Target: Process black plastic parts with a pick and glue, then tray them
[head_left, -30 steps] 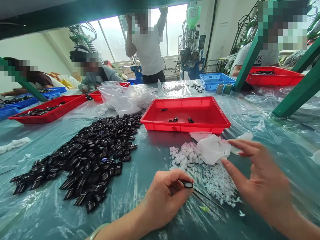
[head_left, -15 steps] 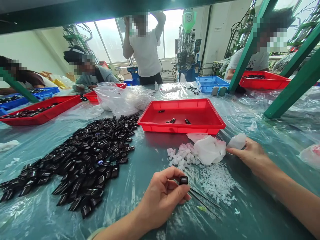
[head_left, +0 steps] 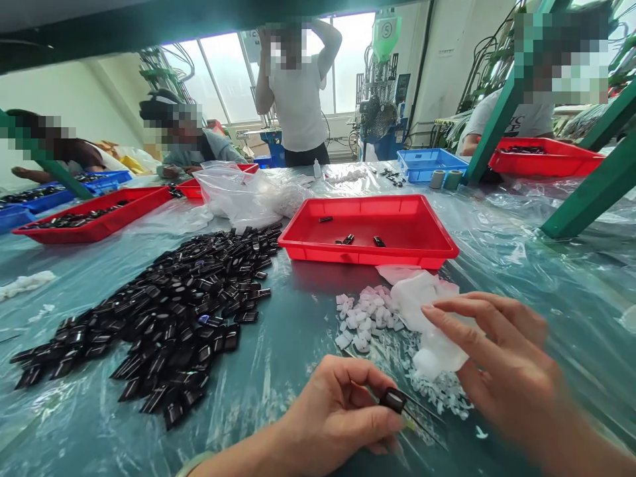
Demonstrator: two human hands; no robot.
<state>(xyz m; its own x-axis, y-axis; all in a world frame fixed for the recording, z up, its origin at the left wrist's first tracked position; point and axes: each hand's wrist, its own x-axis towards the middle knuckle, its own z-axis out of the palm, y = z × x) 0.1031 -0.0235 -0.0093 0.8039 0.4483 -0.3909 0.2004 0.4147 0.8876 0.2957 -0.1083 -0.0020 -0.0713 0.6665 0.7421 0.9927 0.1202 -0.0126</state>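
My left hand (head_left: pixel 338 421) pinches a small glossy black piece (head_left: pixel 393 400) between thumb and fingers, just above a pair of thin dark metal rods (head_left: pixel 424 417). My right hand (head_left: pixel 501 358), blurred, presses its fingers onto a white cloth wad (head_left: pixel 440 354). That wad lies against a larger crumpled white cloth (head_left: pixel 415 298), beside a heap of small white and pink pieces (head_left: pixel 365 318) and fine white shreds (head_left: pixel 440 392). To the left spreads a large pile of black pieces (head_left: pixel 159 324). A red tray (head_left: pixel 368 255) beyond my hands holds several black pieces.
Plastic sheeting (head_left: pixel 546 278) covers the table. Further off are red trays (head_left: pixel 94 225), a blue crate (head_left: pixel 424 164), a plastic bag (head_left: pixel 248 195) and green metal legs (head_left: pixel 591 189). Co-workers (head_left: pixel 295 99) stand or sit around the table.
My right hand has come down and left, with the white wad now under its fingers. My left hand has shifted right, and the black piece has turned in its grip.
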